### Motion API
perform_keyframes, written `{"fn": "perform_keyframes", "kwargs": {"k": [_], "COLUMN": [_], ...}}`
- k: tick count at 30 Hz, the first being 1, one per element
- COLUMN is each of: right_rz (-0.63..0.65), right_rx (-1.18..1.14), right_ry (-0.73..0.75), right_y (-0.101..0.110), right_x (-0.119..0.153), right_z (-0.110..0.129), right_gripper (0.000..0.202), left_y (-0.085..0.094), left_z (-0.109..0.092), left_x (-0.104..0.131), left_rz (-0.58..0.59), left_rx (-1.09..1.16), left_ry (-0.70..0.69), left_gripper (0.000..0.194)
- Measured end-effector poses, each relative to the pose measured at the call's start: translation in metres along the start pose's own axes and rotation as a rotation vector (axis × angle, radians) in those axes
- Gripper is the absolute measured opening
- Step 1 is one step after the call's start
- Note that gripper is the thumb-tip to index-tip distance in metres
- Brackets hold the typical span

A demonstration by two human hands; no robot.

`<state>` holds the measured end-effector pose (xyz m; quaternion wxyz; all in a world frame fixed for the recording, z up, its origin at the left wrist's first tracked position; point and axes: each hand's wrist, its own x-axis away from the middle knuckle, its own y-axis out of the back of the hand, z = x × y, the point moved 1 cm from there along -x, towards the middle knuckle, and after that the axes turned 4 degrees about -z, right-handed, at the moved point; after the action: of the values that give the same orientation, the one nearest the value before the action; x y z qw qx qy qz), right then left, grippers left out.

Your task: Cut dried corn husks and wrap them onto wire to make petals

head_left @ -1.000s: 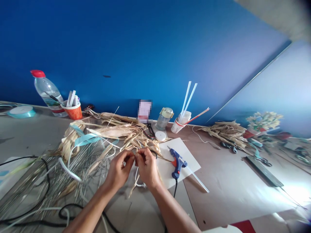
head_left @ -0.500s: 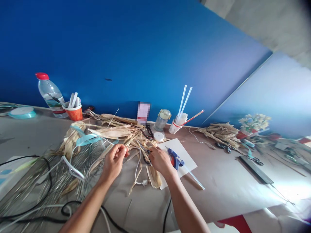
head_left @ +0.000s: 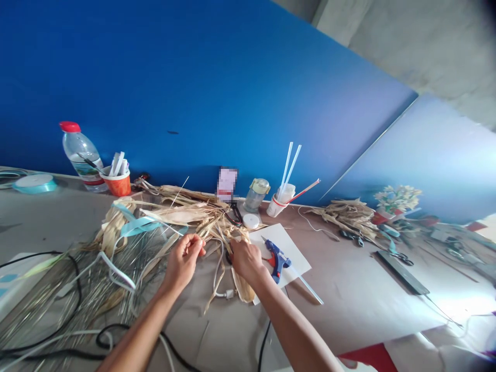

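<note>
Husks (head_left: 203, 213), dry and pale, spread in a loose heap across the counter (head_left: 341, 289), just beyond both hands. The person's left hand (head_left: 183, 262) is at the near edge of this heap, thumb and forefinger drawn together in a pinch — anything between the fingertips is too small to make out. Beyond it and to the left, a light blue ribbon (head_left: 141, 226) trails over the materials, and a scatter of thin wires (head_left: 96, 289) covers the counter beside the left forearm.

The right hand (head_left: 246, 257) reaches down at the heap's near right side. Its fingers are curled and mostly hidden behind the back of the hand, so whether it grips anything cannot be told. A dark loop (head_left: 228, 256) shows just left of it, and a broad piece of husk (head_left: 243, 287) sticks out from beneath it toward the person, near a white plug (head_left: 230, 294).

To the right of that hand, a blue glue gun (head_left: 277, 261) lies on a white sheet (head_left: 282, 237) — well apart from the left hand. Farther back, a jar (head_left: 256, 196) stands upright.
</note>
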<state>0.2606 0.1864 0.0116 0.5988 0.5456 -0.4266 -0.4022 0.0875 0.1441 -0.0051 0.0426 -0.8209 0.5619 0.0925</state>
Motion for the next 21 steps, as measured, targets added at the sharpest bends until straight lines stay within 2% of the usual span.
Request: {"fn": "perform_keyframes", "kwargs": {"k": [5, 11, 15, 18, 21], "right_rz": [0.011, -0.031, -0.159, -0.252, -0.266], "right_rx": [-0.008, -0.024, -0.179, -0.348, -0.496], "right_ry": [0.023, -0.034, -0.103, -0.117, -0.095], "right_y": [0.008, 0.014, 0.019, 0.021, 0.019], "right_x": [-0.003, 0.004, 0.001, -0.005, -0.012], "right_z": [-0.005, -0.01, -0.012, -0.01, -0.006], "right_gripper": [0.024, 0.029, 0.03, 0.023, 0.017], "left_y": [0.001, 0.001, 0.0, 0.001, 0.003], "left_z": [0.001, 0.005, 0.006, 0.008, 0.014], "left_x": [-0.001, -0.001, -0.002, -0.004, -0.006], "left_rz": [-0.005, -0.015, -0.046, -0.067, -0.071], "left_rx": [0.02, 0.043, 0.104, 0.157, 0.198], "left_ry": [0.006, 0.05, 0.104, 0.138, 0.162], "left_gripper": [0.018, 0.021, 0.027, 0.028, 0.028]}}
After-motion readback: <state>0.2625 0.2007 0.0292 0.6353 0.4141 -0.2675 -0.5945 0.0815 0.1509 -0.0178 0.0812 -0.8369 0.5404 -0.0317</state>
